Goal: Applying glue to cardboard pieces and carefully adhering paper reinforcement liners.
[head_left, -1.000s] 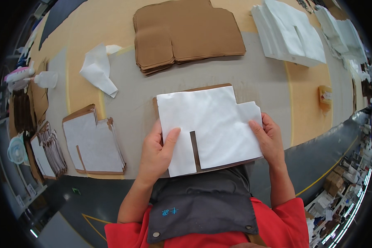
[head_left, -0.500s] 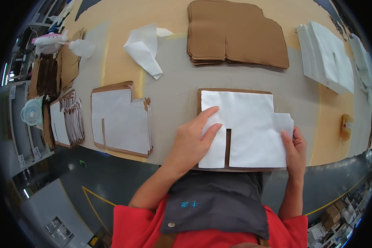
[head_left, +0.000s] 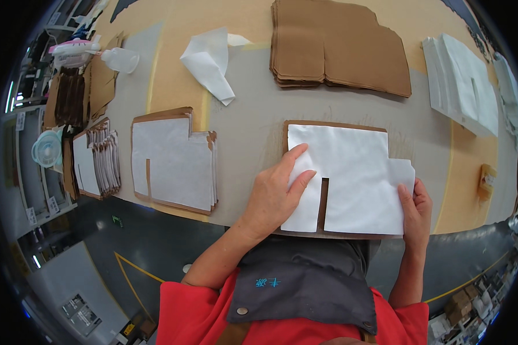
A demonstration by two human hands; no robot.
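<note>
A white notched sheet [head_left: 357, 195] with a slot at its near side lies over a brown piece of similar outline in front of me at the table's near edge. Brown shows along the far edge and through the slot. My left hand [head_left: 277, 192] rests on the sheet's left part, thumb and forefinger apart. At the right tab, my right hand [head_left: 416, 210] pinches the sheet's edge, thumb on top and fingers below. Whether the brown piece is also in that pinch cannot be seen.
Beyond lies a stack of brown pieces [head_left: 351, 49], with white sheets [head_left: 463, 86] at the far right. Left are white-faced pieces [head_left: 175, 164], a fanned row of more [head_left: 101, 164], crumpled white material [head_left: 209, 63] and a squeeze bottle [head_left: 121, 60]. A small amber block [head_left: 487, 183] sits right.
The whole view has shifted slightly, so things on the table appear a little farther right. Both hands keep their places on the white sheet.
</note>
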